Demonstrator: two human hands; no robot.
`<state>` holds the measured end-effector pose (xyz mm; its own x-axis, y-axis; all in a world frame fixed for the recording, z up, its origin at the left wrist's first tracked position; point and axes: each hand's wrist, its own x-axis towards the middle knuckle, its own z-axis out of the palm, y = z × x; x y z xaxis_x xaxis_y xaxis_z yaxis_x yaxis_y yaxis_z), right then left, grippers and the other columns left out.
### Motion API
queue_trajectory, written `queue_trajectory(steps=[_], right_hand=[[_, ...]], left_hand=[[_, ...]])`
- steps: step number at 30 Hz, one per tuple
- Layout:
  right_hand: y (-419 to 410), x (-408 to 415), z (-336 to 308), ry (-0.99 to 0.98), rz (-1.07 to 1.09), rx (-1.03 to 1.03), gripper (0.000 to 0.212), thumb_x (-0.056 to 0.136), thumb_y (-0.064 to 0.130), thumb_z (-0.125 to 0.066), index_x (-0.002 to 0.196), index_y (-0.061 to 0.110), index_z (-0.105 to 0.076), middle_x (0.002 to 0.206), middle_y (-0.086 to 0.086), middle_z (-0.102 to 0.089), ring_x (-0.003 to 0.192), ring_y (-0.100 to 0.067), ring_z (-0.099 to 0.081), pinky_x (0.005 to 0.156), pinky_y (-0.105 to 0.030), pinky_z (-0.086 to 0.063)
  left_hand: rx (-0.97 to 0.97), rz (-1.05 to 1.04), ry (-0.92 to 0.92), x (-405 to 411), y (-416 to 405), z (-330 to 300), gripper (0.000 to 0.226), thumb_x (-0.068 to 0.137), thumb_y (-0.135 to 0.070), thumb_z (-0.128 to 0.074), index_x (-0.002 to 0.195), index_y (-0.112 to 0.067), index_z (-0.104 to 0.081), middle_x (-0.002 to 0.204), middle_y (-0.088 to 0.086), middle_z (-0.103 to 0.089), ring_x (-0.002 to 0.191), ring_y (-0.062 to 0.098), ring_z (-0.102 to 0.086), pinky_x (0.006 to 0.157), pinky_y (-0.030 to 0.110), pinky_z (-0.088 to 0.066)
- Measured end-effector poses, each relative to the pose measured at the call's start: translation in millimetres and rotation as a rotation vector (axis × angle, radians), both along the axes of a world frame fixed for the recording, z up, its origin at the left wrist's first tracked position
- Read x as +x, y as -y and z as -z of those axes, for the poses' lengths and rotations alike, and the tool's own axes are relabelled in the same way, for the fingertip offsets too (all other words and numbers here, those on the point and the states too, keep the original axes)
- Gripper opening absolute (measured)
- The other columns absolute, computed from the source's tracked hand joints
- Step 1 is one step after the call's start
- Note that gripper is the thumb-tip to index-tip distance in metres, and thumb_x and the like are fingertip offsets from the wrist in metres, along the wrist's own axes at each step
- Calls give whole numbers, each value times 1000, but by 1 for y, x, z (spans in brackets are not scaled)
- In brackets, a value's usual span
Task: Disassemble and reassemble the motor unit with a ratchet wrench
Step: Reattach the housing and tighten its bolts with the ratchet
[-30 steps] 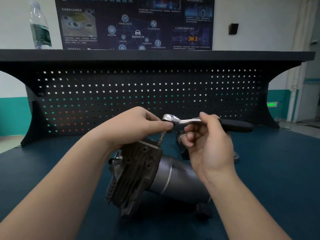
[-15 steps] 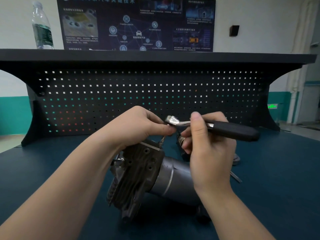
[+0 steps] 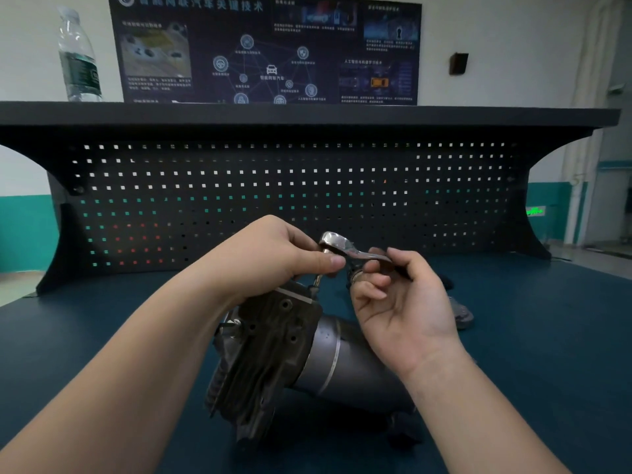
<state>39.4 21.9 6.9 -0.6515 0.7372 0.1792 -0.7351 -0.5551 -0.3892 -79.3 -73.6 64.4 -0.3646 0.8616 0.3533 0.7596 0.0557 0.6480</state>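
Note:
The motor unit lies on its side on the blue bench top, its dark finned end plate facing me and its grey cylinder pointing right. A chrome ratchet wrench stands over the plate's upper corner, its bit reaching down to a bolt. My left hand pinches the ratchet's head and socket from the left. My right hand grips the handle, which is mostly hidden behind its fingers.
A black pegboard back panel with a shelf rises behind the bench. A water bottle stands on the shelf at the left. A small grey part lies on the bench top behind my right hand.
My right hand has swung the ratchet handle from pointing right round toward me, so the black grip is now hidden behind the hand. My left hand stays on the ratchet's head.

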Motion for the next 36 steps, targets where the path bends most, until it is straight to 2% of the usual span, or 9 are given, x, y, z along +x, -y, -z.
queue_trajectory(steps=[3, 6, 8, 16, 19, 21, 27, 31, 36], right_hand=[[3, -1, 4, 91, 414, 418, 22, 94, 23, -56, 74, 16, -61, 59, -5, -58, 45, -11, -52, 42, -21, -41], [13, 1, 8, 161, 988, 1030, 17, 94, 31, -55, 77, 30, -58, 63, 0, -61, 52, -12, -60, 50, -26, -48], [15, 2, 10, 146, 1068, 1128, 13, 95, 29, -54, 81, 29, -56, 64, 0, -61, 55, -14, -61, 52, -28, -49], [1, 5, -3, -10, -5, -28, 18, 87, 11, -50, 74, 1, -58, 55, -7, -53, 39, -9, -46, 36, -17, -35], [-1, 0, 1, -34, -67, -104, 15, 87, 10, -51, 76, 3, -57, 58, -7, -53, 40, -8, -46, 35, -16, -34], [0, -4, 4, -1, 80, 54, 21, 91, 14, -53, 72, 6, -58, 58, -6, -55, 42, -9, -48, 37, -19, -36], [13, 2, 9, 159, 1055, 1151, 16, 94, 31, -54, 78, 27, -55, 65, 1, -60, 55, -12, -60, 53, -28, -48], [15, 6, -1, 120, 615, 727, 18, 92, 20, -53, 75, 14, -57, 57, -5, -59, 45, -12, -53, 43, -23, -41], [3, 5, -3, -48, -83, -53, 9, 75, 10, -54, 76, 2, -58, 58, -8, -50, 40, -9, -43, 35, -17, -34]], left_hand=[[19, -37, -28, 0, -1, -1, 23, 64, -56, -74, 66, -34, -76, 50, -5, -41, 44, 6, -38, 41, 11, -30], [30, -6, -43, 0, 0, 0, 32, 56, -62, -75, 69, -33, -76, 57, -3, -55, 52, 4, -48, 55, 18, -41], [21, 21, -45, -2, 1, 0, 38, 54, -66, -71, 74, -34, -77, 67, 1, -65, 61, 10, -59, 66, 27, -48], [5, 58, 27, -6, 1, -1, 50, 55, -59, -76, 81, -16, -77, 60, -4, -59, 55, 6, -50, 62, 27, -38], [8, -11, 2, -4, -2, 1, 50, 56, -61, -75, 77, -15, -76, 58, 2, -52, 51, 12, -44, 52, 22, -36], [8, -47, -31, -4, -3, 1, 48, 58, -60, -74, 75, -16, -76, 58, 4, -49, 50, 13, -42, 45, 18, -33], [3, 1, -54, -6, 0, 0, 38, 63, -62, -75, 77, -26, -76, 62, -7, -65, 55, -2, -53, 64, 25, -42], [-24, 105, -15, -8, 3, 0, 62, 60, -69, -67, 89, -14, -75, 74, 17, -55, 68, 18, -44, 68, 36, -35], [11, 84, 37, -8, 2, 0, 40, 61, -56, -80, 78, -20, -77, 62, -5, -59, 62, 8, -49, 65, 28, -37]])
